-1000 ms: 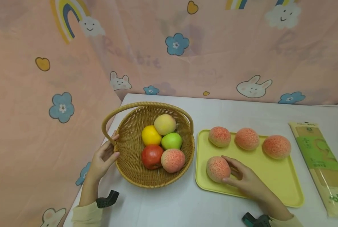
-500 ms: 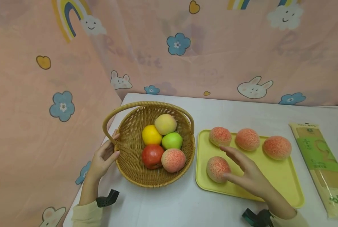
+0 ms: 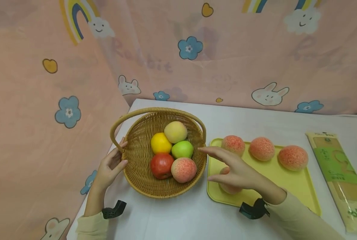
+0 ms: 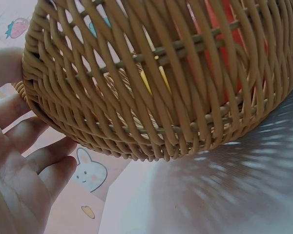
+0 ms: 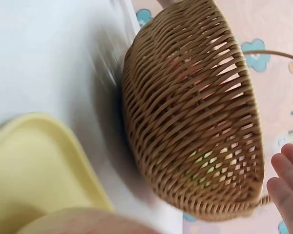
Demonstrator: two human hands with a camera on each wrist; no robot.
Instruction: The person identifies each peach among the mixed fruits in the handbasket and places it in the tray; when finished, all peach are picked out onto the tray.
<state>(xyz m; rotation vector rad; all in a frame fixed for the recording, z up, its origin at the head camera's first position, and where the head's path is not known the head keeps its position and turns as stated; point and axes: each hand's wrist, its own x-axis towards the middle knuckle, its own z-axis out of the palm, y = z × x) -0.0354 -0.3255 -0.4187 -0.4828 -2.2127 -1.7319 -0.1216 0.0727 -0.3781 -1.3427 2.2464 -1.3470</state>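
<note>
My left hand (image 3: 107, 168) grips the left rim of a wicker basket (image 3: 137, 161), its thumb over the edge near the handle's foot. Inside the basket lie a red apple (image 3: 161, 165), a green apple (image 3: 182, 149), a yellow fruit (image 3: 161, 143), a pale yellow peach (image 3: 175, 132) and a pink speckled peach (image 3: 183, 170). My right hand (image 3: 236, 168) holds nothing; its spread fingers reach toward the basket's right rim. Below that hand, a pink peach (image 3: 230, 190) sits partly hidden on a yellow tray (image 3: 277, 190). The right wrist view shows the fingertips (image 5: 283, 183) beside the rim.
Three more pink peaches line the tray's back: left (image 3: 232, 143), middle (image 3: 262, 148) and right (image 3: 293, 157). A long packet (image 3: 334, 166) with a green label lies right of the tray. The basket's handle (image 3: 154, 109) arches over its back. A patterned pink cloth (image 3: 226, 66) hangs behind the table.
The right hand has let go of the near-left peach on the tray, risen and moved left toward the basket. The left hand keeps its hold on the rim.
</note>
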